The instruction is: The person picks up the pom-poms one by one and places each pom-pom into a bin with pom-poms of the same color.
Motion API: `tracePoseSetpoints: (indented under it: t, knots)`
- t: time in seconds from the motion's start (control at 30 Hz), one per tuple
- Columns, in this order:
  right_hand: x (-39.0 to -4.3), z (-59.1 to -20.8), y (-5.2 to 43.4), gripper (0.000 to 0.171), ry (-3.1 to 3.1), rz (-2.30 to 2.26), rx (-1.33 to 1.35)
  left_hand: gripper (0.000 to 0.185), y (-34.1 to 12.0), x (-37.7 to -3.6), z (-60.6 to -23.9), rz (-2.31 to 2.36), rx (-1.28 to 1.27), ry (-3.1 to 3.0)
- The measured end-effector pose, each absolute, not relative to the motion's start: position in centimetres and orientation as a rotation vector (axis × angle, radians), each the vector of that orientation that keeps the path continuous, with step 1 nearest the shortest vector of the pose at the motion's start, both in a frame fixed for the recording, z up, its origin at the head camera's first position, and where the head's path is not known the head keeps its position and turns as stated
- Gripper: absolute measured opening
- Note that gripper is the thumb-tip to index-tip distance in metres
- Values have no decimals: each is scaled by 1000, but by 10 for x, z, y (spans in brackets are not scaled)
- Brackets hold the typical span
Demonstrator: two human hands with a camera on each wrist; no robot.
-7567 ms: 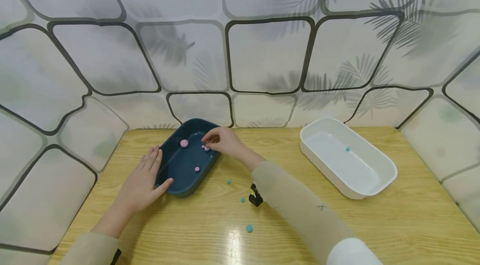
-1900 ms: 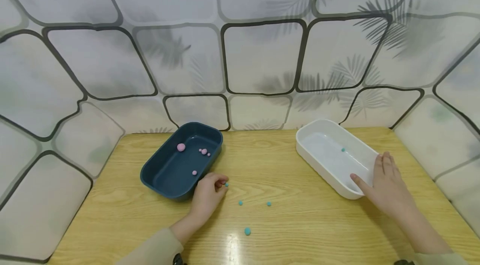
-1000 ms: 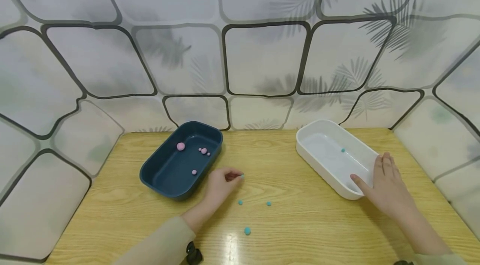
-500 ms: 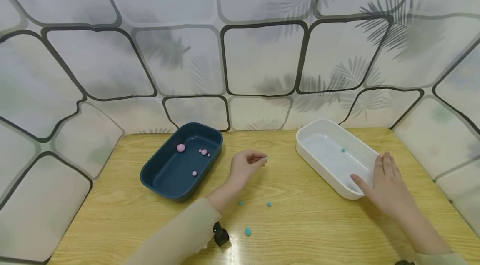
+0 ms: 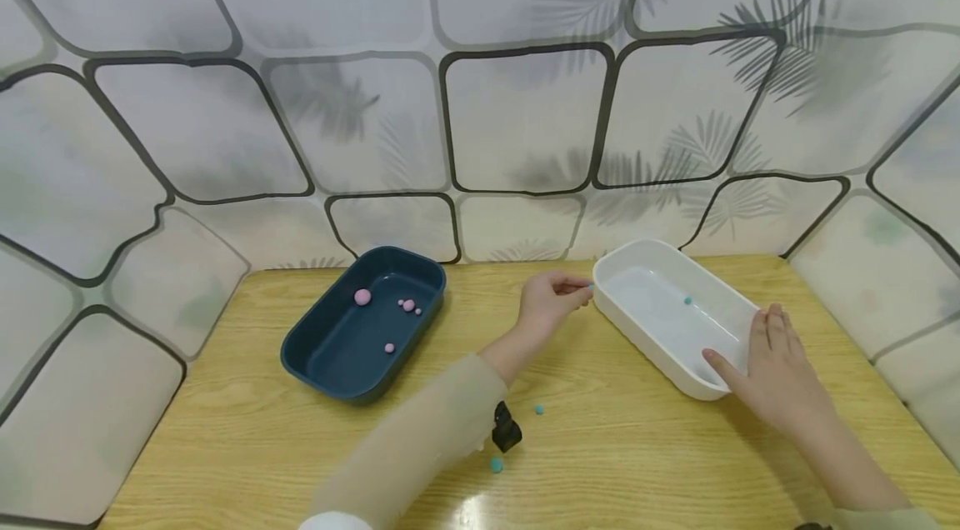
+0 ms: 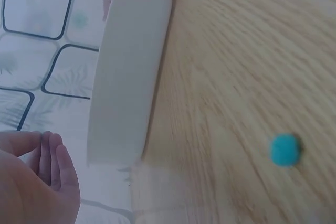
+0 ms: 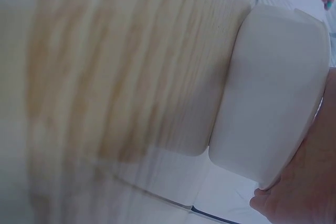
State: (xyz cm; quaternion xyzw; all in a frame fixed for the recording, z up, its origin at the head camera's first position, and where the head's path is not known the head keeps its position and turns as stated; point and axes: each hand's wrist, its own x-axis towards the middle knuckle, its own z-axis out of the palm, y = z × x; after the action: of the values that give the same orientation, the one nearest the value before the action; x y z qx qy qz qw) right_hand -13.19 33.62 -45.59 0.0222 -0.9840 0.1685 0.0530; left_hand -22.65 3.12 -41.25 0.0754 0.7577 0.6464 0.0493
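My left hand point(image 5: 551, 297) pinches a small turquoise ball point(image 7: 329, 4) between thumb and fingertips, just beside the far left rim of the white basin point(image 5: 637, 340). My right hand point(image 5: 783, 380) rests on the basin's near right rim, fingers straight and thumb reaching over the inside. One turquoise ball point(image 5: 687, 301) lies in the white basin. On the table are another small turquoise ball point(image 5: 539, 409) and a larger turquoise ball point(image 5: 497, 465), the latter near my left wrist's black camera. The left wrist view shows the hand's pinch, but the held ball is barely visible there.
A dark blue basin point(image 5: 345, 347) stands on the left of the wooden table point(image 5: 225, 430). In it lie a larger pink ball point(image 5: 362, 297) and several smaller pink balls point(image 5: 408, 306). A patterned curtain point(image 5: 525, 122) rises behind the table's far edge.
My left hand has picked up a turquoise ball beside the blue basin and carried it right to the white basin. My right hand has moved from the blue basin to the white basin's rim.
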Motion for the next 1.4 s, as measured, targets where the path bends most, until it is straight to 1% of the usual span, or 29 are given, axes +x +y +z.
tracePoseSetpoints:
  t: [0.3,0.57,0.87,1.1,1.4]
  knots:
    - [-128,-456,337,107,-2995,506,62,14,73,-243,-409,2105,175,2158]
    - [-128,-457,337,107,-2994,514,57,10,97,-252,-413,2018,107,2250]
    - [-131,-456,336,107,-2995,517,60,9,97,-257,-414,2042,86,2242]
    - [-131,-458,336,106,-2972,519,63,14,97,-258,-414,2071,43,2176]
    - [-131,-456,336,106,-2978,513,55,13,96,-259,-414,2089,28,2137]
